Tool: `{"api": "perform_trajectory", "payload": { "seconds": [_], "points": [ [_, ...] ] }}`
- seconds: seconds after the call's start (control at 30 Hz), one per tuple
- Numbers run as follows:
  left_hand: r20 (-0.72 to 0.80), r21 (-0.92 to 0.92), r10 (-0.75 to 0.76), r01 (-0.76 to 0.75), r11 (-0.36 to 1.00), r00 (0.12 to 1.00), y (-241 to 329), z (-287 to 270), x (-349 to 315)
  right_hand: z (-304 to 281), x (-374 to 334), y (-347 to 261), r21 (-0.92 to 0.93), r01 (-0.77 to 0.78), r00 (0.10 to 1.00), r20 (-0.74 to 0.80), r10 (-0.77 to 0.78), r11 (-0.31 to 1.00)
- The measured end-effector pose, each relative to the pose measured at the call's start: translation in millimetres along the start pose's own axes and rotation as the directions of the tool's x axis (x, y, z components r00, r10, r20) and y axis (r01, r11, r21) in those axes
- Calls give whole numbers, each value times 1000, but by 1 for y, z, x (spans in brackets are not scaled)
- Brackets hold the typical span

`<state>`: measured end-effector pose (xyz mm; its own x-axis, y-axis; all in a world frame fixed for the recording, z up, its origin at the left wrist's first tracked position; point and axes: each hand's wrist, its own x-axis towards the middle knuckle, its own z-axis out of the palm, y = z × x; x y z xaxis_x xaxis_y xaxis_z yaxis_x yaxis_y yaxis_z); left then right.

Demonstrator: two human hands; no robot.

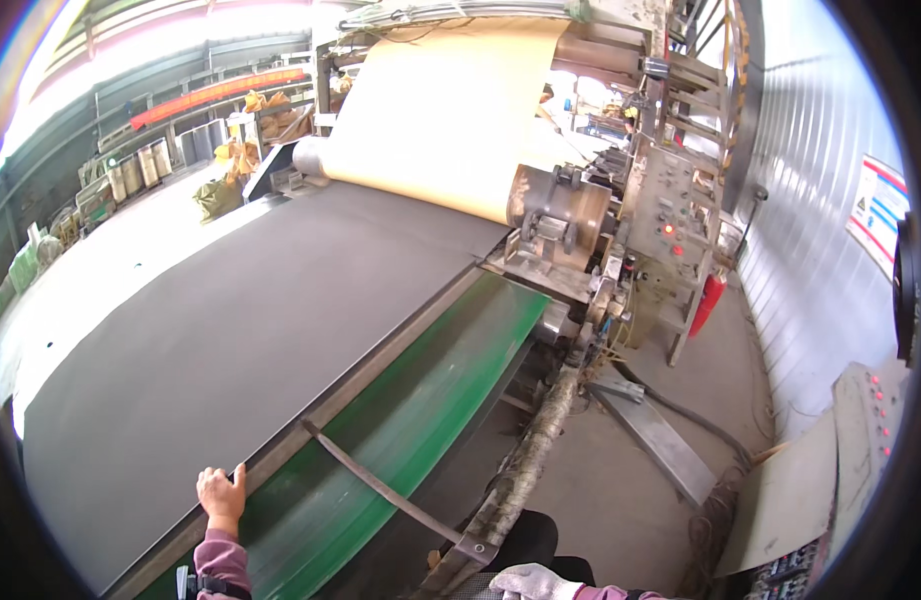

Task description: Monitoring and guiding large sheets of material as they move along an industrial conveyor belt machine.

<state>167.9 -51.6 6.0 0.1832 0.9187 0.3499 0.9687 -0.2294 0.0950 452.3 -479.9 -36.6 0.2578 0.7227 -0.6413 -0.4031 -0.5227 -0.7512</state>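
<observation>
My bare left hand rests on the metal rail along the near edge of a wide dark grey sheet. Its thumb stands apart from the fingers, whose tips lie at the sheet's edge. The hand looks open. My right hand, in a pale knit glove, lies low beside my dark-clothed leg. Its fingers are loosely spread with nothing visible in them, and the picture's lower edge cuts part of it off. Under the rail slopes a green belt, crossed by a thin metal bar.
A yellowish web runs down to a roller at the sheet's far end. Right of it stand a control panel and a red extinguisher. A worn pipe, a metal channel and another lit console lie nearer.
</observation>
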Motion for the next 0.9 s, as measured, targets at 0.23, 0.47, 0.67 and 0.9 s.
{"api": "perform_trajectory", "payload": {
  "seconds": [0.23,0.47,0.67,0.9],
  "points": [
    [83,-17,10,-8,1000,996,106,27,45,-4,6,8,5,51,998,28,-51,999],
    [269,-143,201,-168,975,942,177,42,88,-1,2,-4,-23,9,998,59,-8,1000],
    [60,-191,596,-577,794,801,100,45,74,-6,-8,-13,-32,62,997,56,-61,998],
    [262,289,253,-325,900,931,-143,15,-14,-1,-41,-24,-89,-53,990,129,65,995]
  ]
}}
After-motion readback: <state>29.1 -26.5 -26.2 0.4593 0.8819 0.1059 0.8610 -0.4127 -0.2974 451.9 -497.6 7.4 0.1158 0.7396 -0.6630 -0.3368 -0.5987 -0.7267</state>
